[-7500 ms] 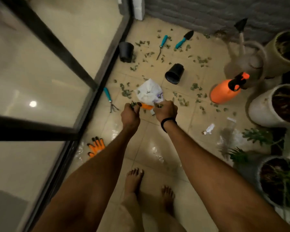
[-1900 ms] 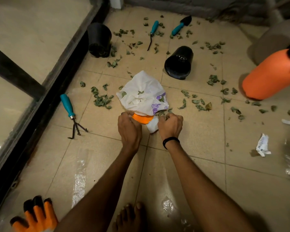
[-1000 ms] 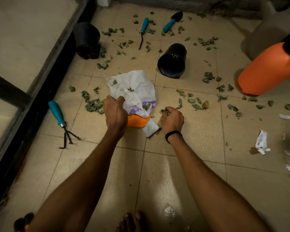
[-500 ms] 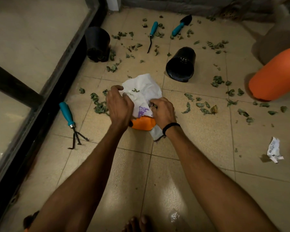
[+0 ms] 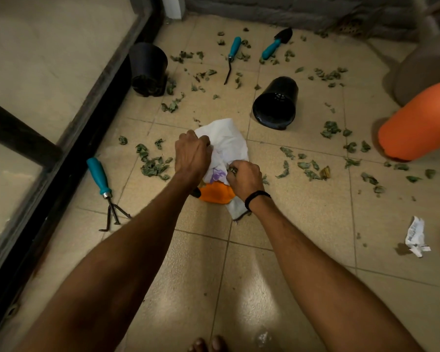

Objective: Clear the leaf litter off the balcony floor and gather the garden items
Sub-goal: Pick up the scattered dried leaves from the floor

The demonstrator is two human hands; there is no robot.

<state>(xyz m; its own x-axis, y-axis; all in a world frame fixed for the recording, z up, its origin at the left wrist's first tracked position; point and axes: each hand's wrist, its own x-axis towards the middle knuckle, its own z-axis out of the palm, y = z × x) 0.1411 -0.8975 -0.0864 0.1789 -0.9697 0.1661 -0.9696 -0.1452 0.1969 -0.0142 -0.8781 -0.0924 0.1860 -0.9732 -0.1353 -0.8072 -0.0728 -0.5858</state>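
Left grip (image 5: pixel 192 156) has climbed to clench the white bag (image 5: pixel 229 141) on the floor (image 5: pixel 290 224) at its 10 o'clock edge, right grip (image 5: pixel 244 177) pinching its near edge, while most leaves (image 5: pixel 154 167), pots (image 5: pixel 276 104) and tools (image 5: pixel 98 175) lie ungathered around it.

A grey brick wall (image 5: pixel 264 7) closes off the far edge of the floor (image 5: pixel 290 237) in front of me. Glass panes (image 5: pixel 61 52) in a black frame (image 5: pixel 87 138) line its left edge, with a white post (image 5: pixel 172 6) at the far-left corner. A crumpled paper scrap (image 5: pixel 414 236) lies near the right edge.
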